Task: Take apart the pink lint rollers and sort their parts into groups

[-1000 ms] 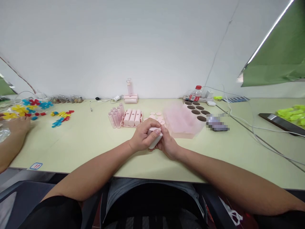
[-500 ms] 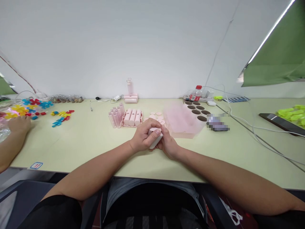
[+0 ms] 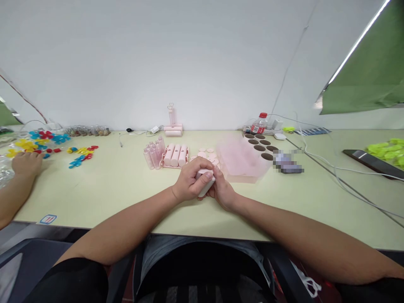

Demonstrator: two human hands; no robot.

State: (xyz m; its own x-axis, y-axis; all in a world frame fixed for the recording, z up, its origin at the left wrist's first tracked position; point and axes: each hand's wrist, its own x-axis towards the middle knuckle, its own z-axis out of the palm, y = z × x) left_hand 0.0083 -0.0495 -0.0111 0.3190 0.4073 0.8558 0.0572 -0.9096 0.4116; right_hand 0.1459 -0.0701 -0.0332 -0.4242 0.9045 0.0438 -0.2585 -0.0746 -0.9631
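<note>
Between my two hands is a small pale pink-white case with rounded edges (image 3: 206, 187), partly covered by my fingers. My left hand (image 3: 191, 179) wraps it from the left, thumb across its top. Closed on its right side is my right hand (image 3: 224, 191); some of those fingers are hidden behind the case. Just beyond lie several flat pale pink discs (image 3: 206, 154). Left of them sit pink cylinders in a frame (image 3: 176, 155) and a cluster of clear pink tubes (image 3: 153, 155). To the right is a translucent pink sheet of film (image 3: 244, 162).
A holder with dark round openings (image 3: 259, 148), a red-capped bottle (image 3: 259, 123) and a blurred-out object (image 3: 287, 163) stand right. A white cable (image 3: 339, 181) crosses the table. At left, a co-worker's hand (image 3: 27, 163) rests near colourful plastic pieces (image 3: 82, 155). A pink assembled piece (image 3: 173, 126) stands at the wall.
My hands and the case stay almost exactly where they were. At the far left, the co-worker's hand has shifted slightly.
</note>
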